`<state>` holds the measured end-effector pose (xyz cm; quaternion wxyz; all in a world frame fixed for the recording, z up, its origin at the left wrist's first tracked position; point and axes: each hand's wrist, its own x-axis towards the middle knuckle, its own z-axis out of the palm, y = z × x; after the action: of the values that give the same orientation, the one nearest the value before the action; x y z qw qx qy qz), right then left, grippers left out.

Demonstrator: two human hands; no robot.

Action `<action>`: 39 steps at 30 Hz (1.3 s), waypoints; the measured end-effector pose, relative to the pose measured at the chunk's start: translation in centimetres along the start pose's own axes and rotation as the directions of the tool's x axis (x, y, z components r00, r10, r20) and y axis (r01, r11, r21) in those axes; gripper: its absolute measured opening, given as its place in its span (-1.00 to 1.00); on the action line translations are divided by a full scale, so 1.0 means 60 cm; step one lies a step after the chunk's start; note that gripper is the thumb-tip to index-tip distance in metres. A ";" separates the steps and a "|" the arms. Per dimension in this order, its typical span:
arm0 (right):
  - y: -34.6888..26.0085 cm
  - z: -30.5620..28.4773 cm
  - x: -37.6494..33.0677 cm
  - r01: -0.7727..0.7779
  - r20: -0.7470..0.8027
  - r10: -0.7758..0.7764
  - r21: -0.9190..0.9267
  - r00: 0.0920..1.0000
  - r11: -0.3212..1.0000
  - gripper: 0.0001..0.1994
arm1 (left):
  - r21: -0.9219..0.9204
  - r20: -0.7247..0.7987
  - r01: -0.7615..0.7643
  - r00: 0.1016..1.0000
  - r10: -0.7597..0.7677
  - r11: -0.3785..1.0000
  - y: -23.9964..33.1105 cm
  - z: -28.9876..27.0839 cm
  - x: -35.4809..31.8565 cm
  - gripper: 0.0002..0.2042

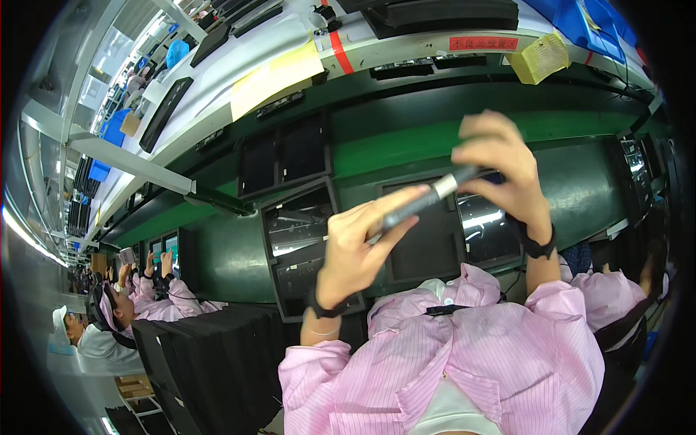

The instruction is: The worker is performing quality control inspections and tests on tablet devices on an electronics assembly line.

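A slim dark grey flat thing with a pale section near its far end is raised above the workbench, seen nearly edge-on. My left hand is closed round its near end, thumb below and fingers on top. At the far end is my right hand, blurred, its fingers curved and spread apart; whether it touches the thing is unclear. Beneath my hands, dark flat panels in black frames lie on the green bench: a matt one in the middle, a glossy one on the right, and another on the left.
A white shelf runs across the far side, bearing a yellow sheet, a yellow block and a blue bin. Upright black panels stand packed at my left. Co-workers in pink sit on both sides.
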<state>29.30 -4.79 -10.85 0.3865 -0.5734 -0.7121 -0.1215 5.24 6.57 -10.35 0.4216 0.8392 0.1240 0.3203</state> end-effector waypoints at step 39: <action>0.009 0.113 -0.079 0.032 0.432 0.827 0.880 0.360 -0.474 -0.69 | -0.518 -0.166 0.061 0.971 -0.170 0.853 0.003 0.082 -0.053 -0.40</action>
<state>27.18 -3.85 -18.82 0.8417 -0.2666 0.0089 0.4694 5.96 1.85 -13.77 0.6316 0.6513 0.1284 0.4006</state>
